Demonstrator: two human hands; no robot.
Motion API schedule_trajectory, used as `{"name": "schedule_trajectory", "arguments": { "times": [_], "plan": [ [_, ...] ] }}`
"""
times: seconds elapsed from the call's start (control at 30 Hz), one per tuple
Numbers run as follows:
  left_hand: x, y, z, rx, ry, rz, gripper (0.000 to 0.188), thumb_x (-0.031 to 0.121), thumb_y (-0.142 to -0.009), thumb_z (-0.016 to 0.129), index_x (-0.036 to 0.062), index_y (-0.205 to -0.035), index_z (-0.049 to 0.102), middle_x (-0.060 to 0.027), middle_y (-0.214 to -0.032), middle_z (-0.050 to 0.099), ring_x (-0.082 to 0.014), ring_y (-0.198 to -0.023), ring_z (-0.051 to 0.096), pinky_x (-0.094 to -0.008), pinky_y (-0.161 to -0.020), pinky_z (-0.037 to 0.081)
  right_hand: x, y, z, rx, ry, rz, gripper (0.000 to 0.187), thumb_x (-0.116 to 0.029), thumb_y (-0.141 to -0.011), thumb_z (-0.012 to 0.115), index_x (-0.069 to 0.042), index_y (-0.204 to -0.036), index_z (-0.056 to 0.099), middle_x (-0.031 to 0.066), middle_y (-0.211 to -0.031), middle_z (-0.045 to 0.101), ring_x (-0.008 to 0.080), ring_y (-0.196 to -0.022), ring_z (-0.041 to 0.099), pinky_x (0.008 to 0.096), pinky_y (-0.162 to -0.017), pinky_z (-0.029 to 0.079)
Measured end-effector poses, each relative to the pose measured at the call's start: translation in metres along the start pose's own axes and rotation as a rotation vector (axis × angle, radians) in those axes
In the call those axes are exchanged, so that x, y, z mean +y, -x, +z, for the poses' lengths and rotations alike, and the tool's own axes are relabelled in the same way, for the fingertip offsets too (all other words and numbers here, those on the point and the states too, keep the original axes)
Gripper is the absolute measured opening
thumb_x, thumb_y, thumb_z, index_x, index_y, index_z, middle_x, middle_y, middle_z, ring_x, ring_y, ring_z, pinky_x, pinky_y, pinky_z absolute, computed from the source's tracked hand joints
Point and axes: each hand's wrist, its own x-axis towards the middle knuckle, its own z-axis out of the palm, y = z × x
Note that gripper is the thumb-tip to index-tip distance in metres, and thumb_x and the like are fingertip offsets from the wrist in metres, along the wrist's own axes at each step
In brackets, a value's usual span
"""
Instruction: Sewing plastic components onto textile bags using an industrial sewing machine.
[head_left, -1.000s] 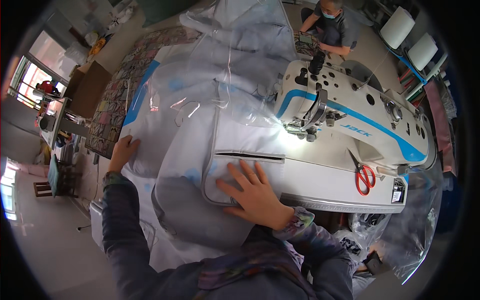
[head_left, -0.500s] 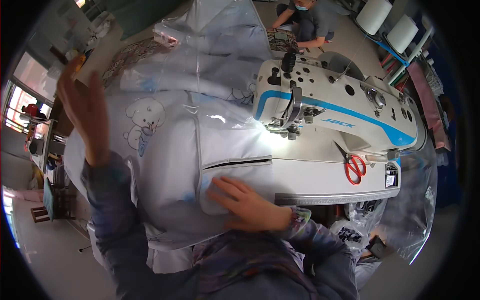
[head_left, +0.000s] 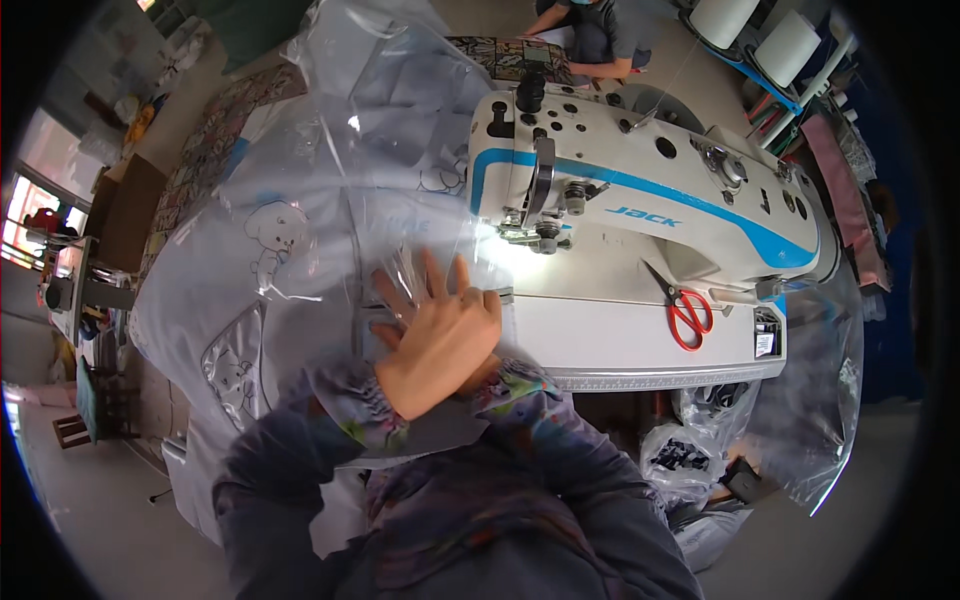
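Left hand (head_left: 438, 335): okay so this one has swung in from out on the left, where it was up in the air half a second ago, and now it's crossed over the other hand. The fingers I can see are apart.
Right hand (head_left: 484, 373): mostly buried under the left, some fingertips poking out left of it. Can't tell if its fingers are gripping anything.
Grey fabric (head_left: 320, 345): big pale piece right under both hands, spreading off to the left, with a puppy print (head_left: 278, 235) left of them.
Clear film (head_left: 345, 60): shiny stuff lying over the far part of the fabric and running down to the fingers. Can't tell if it's pinched.
Sewing machine (head_left: 660, 190): white with a blue stripe, just right of the hands, light glowing near the needle area.
Scissors (head_left: 676, 294): red handles, lying on the desk (head_left: 600, 340) in front of the machine.
Thread cones (head_left: 722, 18): two white ones, far right.
Co-worker (head_left: 600, 35): crouched beyond the machine, face out of frame.
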Motion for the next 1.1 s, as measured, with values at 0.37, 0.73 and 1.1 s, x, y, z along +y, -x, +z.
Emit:
{"name": "schedule_trajectory", "arguments": {
  "times": [0.37, 0.73, 1.1],
  "plan": [
    [0.036, -0.003, 0.006, -0.108, 0.165, -0.152, 0.030, 0.006, -0.085, 0.063, -0.0072, -0.111, 0.068, -0.0234, -0.111, 0.065, -0.0441, -0.112, 0.065, -0.0560, -0.095, 0.055, -0.009, -0.008, -0.010, 0.149, 0.605, -0.010, 0.070, -0.056, -0.089, 0.070, -0.032, -0.153, 0.053, 0.0027, -0.164, 0.046, 0.0349, -0.140, 0.053, 0.0447, -0.111, 0.044],
    [0.029, -0.026, 0.025, 0.052, 0.149, 0.021, 0.018, 0.004, -0.083, 0.065, -0.0050, -0.097, 0.068, -0.0150, -0.090, 0.067, -0.0262, -0.090, 0.071, -0.0364, -0.068, 0.059, 0.008, -0.054, -0.007, 0.220, 0.509, 0.044, 0.077, -0.047, -0.090, 0.071, -0.008, -0.152, 0.048, 0.0184, -0.161, 0.044, 0.0399, -0.146, 0.044, 0.0469, -0.118, 0.039],
    [0.026, -0.017, 0.012, 0.095, 0.323, -0.149, 0.019, 0.004, -0.085, 0.063, 0.0008, -0.103, 0.070, -0.0137, -0.095, 0.069, -0.0314, -0.098, 0.067, -0.0413, -0.090, 0.055, 0.005, -0.113, -0.004, 0.345, 0.944, 0.151, 0.074, -0.042, -0.095, 0.067, 0.003, -0.151, 0.045, 0.0251, -0.154, 0.047, 0.0329, -0.149, 0.040, 0.0492, -0.122, 0.030]
  ]
}}
